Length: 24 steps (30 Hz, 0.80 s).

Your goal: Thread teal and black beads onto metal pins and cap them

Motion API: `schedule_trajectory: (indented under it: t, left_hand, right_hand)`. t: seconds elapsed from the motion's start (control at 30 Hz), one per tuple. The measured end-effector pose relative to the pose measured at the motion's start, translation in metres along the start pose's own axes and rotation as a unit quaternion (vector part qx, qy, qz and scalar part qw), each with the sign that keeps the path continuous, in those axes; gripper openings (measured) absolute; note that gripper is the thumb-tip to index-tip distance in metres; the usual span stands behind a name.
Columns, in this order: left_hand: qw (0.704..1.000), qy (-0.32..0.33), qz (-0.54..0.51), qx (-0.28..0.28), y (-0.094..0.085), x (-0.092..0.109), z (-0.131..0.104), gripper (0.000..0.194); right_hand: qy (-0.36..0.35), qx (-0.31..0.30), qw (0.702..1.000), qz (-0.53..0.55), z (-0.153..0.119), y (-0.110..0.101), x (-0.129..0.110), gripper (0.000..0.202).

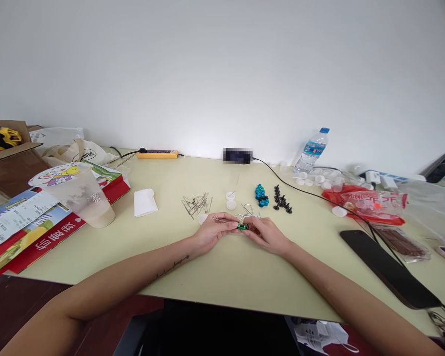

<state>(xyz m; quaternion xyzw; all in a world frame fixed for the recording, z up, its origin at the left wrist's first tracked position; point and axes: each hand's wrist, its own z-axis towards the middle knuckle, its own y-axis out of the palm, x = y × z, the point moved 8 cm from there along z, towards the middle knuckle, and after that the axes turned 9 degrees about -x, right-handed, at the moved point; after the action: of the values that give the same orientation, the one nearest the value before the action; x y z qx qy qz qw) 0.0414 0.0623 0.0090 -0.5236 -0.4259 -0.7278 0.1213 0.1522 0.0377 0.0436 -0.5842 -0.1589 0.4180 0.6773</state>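
Observation:
Above the middle of the table, my left hand [212,233] and my right hand [269,235] meet fingertip to fingertip. Both are pinched on a small shiny green-and-black part [242,226], too small to name. Thin metal wire [218,218] shows by my left fingers; whether they hold it is unclear. Just behind my right hand lie bent metal wires [249,211]. Farther back are a small open white round container [230,200], a pile of metal pins [197,203], a cluster of blue knob-like parts [261,195] and several black mushroom-shaped parts [282,200].
On the left stand a drink cup [92,198], a red box [114,190] and folded white paper [145,201]. A yellow power strip [157,155] lies by the wall. Rightward are a water bottle [312,151], a black cable [292,184], a red package [374,205] and a long black object [387,267].

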Motion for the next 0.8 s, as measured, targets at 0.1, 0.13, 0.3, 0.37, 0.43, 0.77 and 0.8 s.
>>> schedule_trajectory:
  t: [0.1,0.13,0.3,0.37,0.43,0.77,0.8]
  left_hand:
    - [1.0,0.001,0.001,-0.005,0.001,0.0004,0.0001,0.025]
    - [1.0,0.001,0.004,-0.005,0.0011,0.0004,0.0001,0.025]
    - [1.0,-0.001,0.016,-0.005,0.0015,0.0,-0.0001,0.025]
    - [1.0,0.0,0.011,-0.008,0.0022,0.0001,-0.0001,0.025]
    - [1.0,-0.001,0.009,-0.007,0.002,-0.0004,-0.0003,0.025]
    - [1.0,-0.006,0.017,0.001,-0.0001,-0.0006,-0.0006,0.025]
    - [1.0,-0.006,0.019,0.001,0.0,-0.0005,-0.0006,0.025]
  right_hand:
    - [0.001,0.002,1.0,-0.009,-0.0005,0.0005,0.0009,0.019]
    - [-0.001,0.003,1.0,-0.012,-0.0006,0.0004,0.0009,0.018]
    - [-0.01,0.006,1.0,-0.016,-0.0008,-0.0007,-0.0003,0.02]
    - [-0.01,0.004,1.0,-0.011,-0.001,-0.0011,-0.0008,0.021]
    - [-0.012,0.003,1.0,-0.008,-0.0013,-0.0012,-0.0016,0.021]
    - [-0.017,-0.003,1.0,-0.024,-0.0007,-0.001,-0.0025,0.02]
    - [-0.019,-0.004,1.0,-0.023,-0.0008,-0.0012,-0.0031,0.021]
